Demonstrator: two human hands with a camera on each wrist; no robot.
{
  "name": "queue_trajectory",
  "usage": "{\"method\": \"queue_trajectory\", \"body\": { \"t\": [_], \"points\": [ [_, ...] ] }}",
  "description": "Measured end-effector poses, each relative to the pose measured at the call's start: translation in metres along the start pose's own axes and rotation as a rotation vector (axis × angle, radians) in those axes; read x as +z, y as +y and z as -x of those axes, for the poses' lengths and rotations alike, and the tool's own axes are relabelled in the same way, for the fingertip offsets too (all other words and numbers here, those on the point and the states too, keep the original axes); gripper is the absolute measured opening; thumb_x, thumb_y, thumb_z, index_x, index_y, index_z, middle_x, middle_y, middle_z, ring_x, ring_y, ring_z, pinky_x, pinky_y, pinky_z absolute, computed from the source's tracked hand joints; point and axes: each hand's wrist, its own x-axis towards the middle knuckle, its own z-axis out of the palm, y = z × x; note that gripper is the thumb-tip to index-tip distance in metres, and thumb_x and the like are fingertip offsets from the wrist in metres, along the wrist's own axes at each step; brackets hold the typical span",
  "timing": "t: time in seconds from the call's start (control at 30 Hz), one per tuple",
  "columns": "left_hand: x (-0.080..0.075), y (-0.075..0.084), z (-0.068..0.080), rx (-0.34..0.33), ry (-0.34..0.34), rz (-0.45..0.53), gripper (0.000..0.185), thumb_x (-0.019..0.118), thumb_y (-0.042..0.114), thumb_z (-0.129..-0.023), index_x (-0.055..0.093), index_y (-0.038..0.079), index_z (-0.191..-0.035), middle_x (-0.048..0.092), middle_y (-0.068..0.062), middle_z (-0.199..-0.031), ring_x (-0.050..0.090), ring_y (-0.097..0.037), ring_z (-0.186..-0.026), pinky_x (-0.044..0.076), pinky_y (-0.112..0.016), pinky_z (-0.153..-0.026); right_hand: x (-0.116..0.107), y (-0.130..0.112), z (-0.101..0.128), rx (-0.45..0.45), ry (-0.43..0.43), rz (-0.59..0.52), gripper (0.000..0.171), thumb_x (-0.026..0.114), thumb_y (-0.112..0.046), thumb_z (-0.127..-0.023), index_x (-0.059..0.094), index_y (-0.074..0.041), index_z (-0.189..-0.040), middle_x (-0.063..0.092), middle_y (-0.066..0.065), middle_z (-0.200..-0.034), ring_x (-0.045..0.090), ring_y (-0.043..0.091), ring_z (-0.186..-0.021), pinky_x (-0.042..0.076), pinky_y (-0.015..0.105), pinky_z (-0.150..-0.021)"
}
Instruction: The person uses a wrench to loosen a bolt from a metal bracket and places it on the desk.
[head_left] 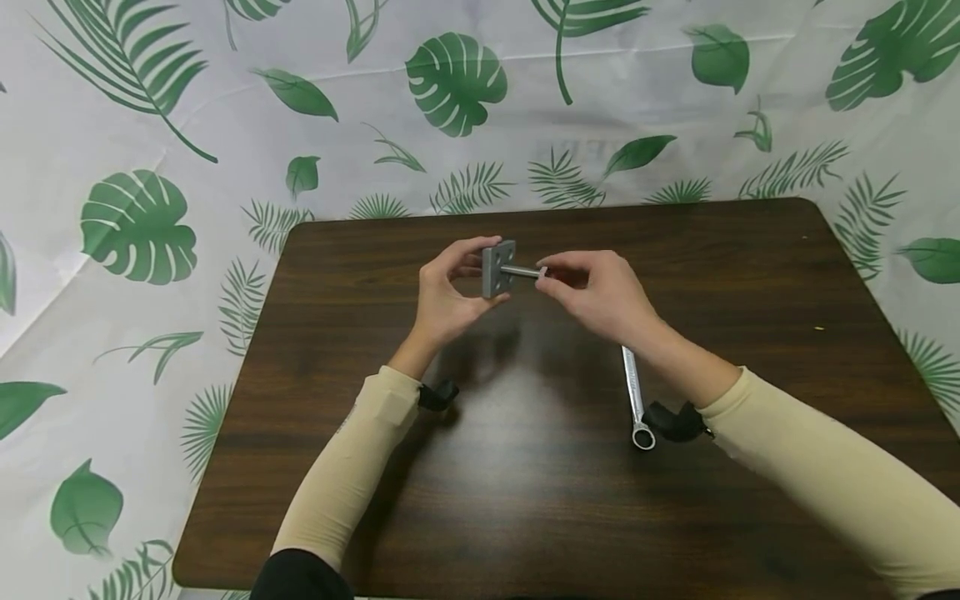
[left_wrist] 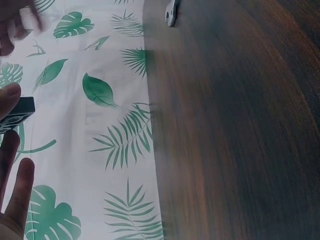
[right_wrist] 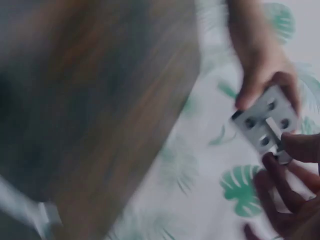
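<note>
Small square grey metal plate with holes (head_left: 498,267) is held up on edge above the far-middle of the dark wood-grain tabletop (head_left: 525,467), not touching it. A short silver metal bolt (head_left: 521,271) sticks out of the plate's face, roughly level, pointing to the person's right.

Left hand (head_left: 444,293) grips the plate by its edges — thumb below, fingers (head_left: 468,247) curled over the top. In the right wrist view the plate (right_wrist: 264,125) shows several round holes, with the bolt (right_wrist: 273,129) near its middle; that frame is blurred, so thread detail can't be told.

Right hand (head_left: 600,293) pinches the free end of the bolt between thumb and fingertips, fingers narrow and closed on it. Both hands are just beside each other, with only the bolt between them.

On the tabletop, under the right forearm, lies a silver ring spanner (head_left: 635,398) — ring end toward the person, shaft partly hidden by the wrist. Left wrist view catches its tip (left_wrist: 171,12) at the top edge.

Both arms wear beige sleeves (head_left: 352,467), with a black wrist mount (head_left: 675,421) on each. White cloth printed with green leaves (head_left: 135,225) covers the surroundings and backdrop.
</note>
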Motion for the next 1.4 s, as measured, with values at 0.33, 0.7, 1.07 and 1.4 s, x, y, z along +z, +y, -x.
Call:
{"method": "queue_trajectory", "body": {
  "t": [0.33,0.7,1.07,1.4],
  "points": [
    [-0.001,0.002,-0.001,-0.005,0.005,-0.017,0.062,0.087,-0.012,-0.062,0.063,-0.007,-0.119,0.067,-0.022,-0.107,0.067,-0.035,-0.08,0.057,-0.046,-0.072,0.004,0.003,0.002,-0.166,0.127,0.161,0.036,0.073,-0.034,-0.09,0.072,-0.009,-0.116,0.072,0.003,-0.093,0.065,0.018,-0.082,0.05,0.038,-0.078],
    [0.0,-0.004,0.001,0.001,-0.003,-0.001,0.063,0.087,-0.012,-0.061,0.063,-0.005,-0.119,0.067,-0.019,-0.108,0.067,-0.033,-0.081,0.057,-0.047,-0.073,-0.001,-0.002,0.0,0.152,-0.019,-0.196,0.031,0.072,-0.028,-0.092,0.073,-0.006,-0.113,0.074,0.007,-0.093,0.066,0.019,-0.08,0.053,0.03,-0.072],
    [-0.001,0.003,-0.002,0.004,0.001,-0.006,0.062,0.087,-0.013,-0.061,0.063,-0.007,-0.118,0.067,-0.022,-0.108,0.067,-0.032,-0.081,0.057,-0.047,-0.073,0.007,0.004,0.006,-0.144,0.191,0.172,0.033,0.068,-0.037,-0.093,0.075,-0.011,-0.111,0.073,0.002,-0.09,0.064,0.02,-0.077,0.05,0.039,-0.069],
    [-0.002,0.002,-0.001,0.01,0.01,-0.004,0.063,0.087,-0.013,-0.06,0.063,-0.007,-0.118,0.067,-0.022,-0.107,0.066,-0.035,-0.079,0.057,-0.048,-0.072,0.0,-0.002,0.002,-0.003,0.04,-0.009,0.027,0.075,-0.023,-0.088,0.074,-0.007,-0.11,0.073,0.005,-0.092,0.064,0.019,-0.08,0.051,0.032,-0.074]
  ]
}}
